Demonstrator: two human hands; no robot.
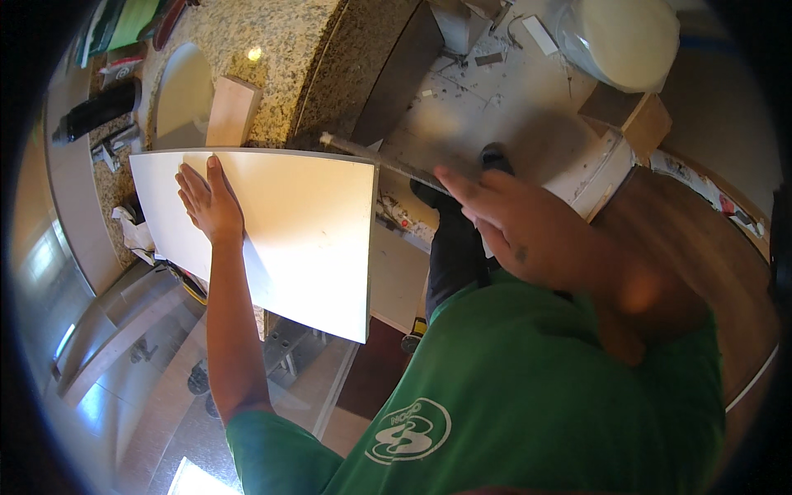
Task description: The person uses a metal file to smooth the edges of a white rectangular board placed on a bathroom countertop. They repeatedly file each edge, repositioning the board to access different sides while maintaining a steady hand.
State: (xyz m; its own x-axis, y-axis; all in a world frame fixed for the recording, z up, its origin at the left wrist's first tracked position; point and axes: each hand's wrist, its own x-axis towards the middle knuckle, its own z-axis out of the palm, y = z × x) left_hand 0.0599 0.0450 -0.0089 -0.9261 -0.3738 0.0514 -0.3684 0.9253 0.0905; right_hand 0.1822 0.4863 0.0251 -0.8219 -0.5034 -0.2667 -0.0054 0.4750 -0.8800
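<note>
A white rectangular board [305, 223] lies partly over a speckled stone counter. My left hand [213, 206] rests on the board near its far edge, fingers spread out flat, holding nothing. To the right of the board, my right hand [520, 219] is closed around the near end of a long thin file-like bar [388, 163]. The bar slants away to the left, and its far tip is beside the board's far right corner. Blur and the hand hide its handle end, so its exact kind is unclear.
A wooden block [233, 111] stands on the speckled counter [276, 41] just beyond the board. Black-handled tools [103, 111] lie at the far left. On the right, a round white tub [623, 41] and a cardboard box [643, 124] stand by the debris-strewn floor [462, 91].
</note>
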